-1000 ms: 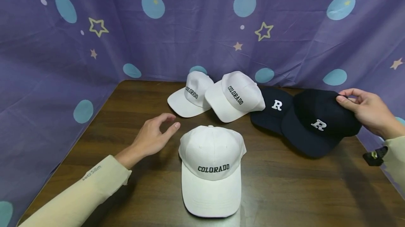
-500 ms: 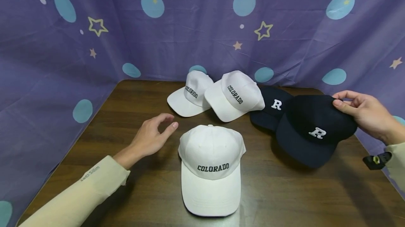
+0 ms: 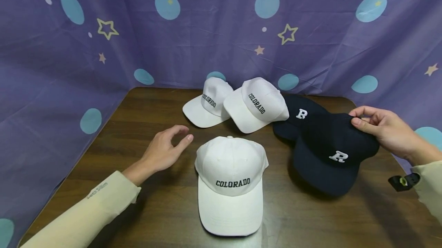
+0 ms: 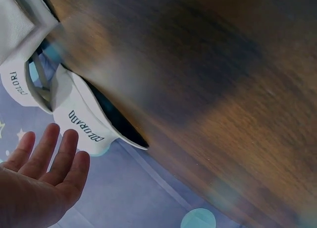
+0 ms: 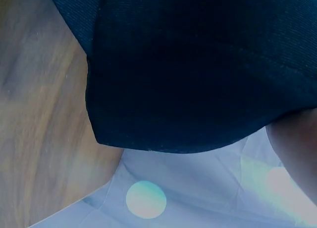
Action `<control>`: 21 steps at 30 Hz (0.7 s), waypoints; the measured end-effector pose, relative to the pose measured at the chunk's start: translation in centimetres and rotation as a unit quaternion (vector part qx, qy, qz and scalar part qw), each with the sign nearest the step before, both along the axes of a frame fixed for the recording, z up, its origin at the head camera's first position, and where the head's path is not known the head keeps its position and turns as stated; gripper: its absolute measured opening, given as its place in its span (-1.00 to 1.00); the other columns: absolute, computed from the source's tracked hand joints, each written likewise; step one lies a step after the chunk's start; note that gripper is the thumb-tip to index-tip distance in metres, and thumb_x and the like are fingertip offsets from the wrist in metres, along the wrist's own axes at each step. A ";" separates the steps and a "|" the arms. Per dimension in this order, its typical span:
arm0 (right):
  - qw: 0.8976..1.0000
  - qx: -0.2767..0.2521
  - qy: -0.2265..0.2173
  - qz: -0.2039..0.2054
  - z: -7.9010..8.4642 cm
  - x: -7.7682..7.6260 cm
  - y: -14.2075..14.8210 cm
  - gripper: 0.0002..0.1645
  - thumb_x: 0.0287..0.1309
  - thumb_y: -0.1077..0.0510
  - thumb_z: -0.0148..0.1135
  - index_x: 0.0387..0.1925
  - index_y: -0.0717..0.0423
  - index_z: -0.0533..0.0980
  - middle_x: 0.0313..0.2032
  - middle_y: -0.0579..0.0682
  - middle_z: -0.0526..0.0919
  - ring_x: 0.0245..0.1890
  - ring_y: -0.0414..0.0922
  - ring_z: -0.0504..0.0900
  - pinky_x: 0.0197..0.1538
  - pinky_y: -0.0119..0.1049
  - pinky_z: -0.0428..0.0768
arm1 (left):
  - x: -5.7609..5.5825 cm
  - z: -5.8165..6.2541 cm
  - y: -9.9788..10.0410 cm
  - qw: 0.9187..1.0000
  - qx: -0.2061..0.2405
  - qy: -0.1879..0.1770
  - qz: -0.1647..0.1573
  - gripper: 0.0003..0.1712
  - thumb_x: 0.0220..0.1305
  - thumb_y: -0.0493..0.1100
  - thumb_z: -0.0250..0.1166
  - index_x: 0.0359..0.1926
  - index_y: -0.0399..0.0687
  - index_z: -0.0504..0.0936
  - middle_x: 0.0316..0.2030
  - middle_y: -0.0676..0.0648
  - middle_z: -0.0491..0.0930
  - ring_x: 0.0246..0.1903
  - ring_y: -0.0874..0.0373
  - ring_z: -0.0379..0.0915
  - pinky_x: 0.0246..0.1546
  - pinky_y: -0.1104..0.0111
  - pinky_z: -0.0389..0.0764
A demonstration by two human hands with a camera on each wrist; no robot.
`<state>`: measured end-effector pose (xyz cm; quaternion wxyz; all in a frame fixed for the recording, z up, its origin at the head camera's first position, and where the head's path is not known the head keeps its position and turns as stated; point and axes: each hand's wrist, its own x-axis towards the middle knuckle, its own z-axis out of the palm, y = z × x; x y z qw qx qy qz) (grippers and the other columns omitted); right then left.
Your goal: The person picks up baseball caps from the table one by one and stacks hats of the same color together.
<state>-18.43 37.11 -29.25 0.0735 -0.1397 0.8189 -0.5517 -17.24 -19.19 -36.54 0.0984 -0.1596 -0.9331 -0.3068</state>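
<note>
My right hand [image 3: 390, 133] pinches the top of a dark navy cap with a white R [image 3: 331, 144], between thumb and fingers. That cap hangs tilted over the right of the table, its brim toward me, and fills most of the right wrist view as dark cloth [image 5: 193, 89]. My left hand [image 3: 164, 148] holds nothing, its fingers relaxed, just left of a white COLORADO cap [image 3: 230, 186] that lies in the front middle, brim toward me. In the left wrist view the left hand's fingers [image 4: 62, 161] appear loosely spread.
At the back stand two more white COLORADO caps, a left one [image 3: 208, 106] and a right one [image 3: 259, 104], side by side. A second navy R cap [image 3: 290, 113] sits right of them, partly hidden by the held cap. A patterned purple curtain [image 3: 214, 40] rises behind the wooden table [image 3: 131, 125].
The right hand has carried the navy cap left and toward me, away from the back right. The left hand and the white caps have barely moved.
</note>
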 end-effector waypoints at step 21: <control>0.995 -0.003 -0.012 0.097 -1.2 1.2 -2.4 -0.80 0.39 0.34 -0.09 -0.01 0.34 0.32 -0.34 0.19 0.66 -0.43 0.01 0.65 -0.45 -0.19 0.64 | 0.2 -0.2 -0.3 1.000 -0.005 0.005 0.005 -0.41 0.33 0.34 0.01 0.11 0.04 0.49 0.06 -0.01 0.54 0.08 0.07 0.40 0.07 0.06 0.41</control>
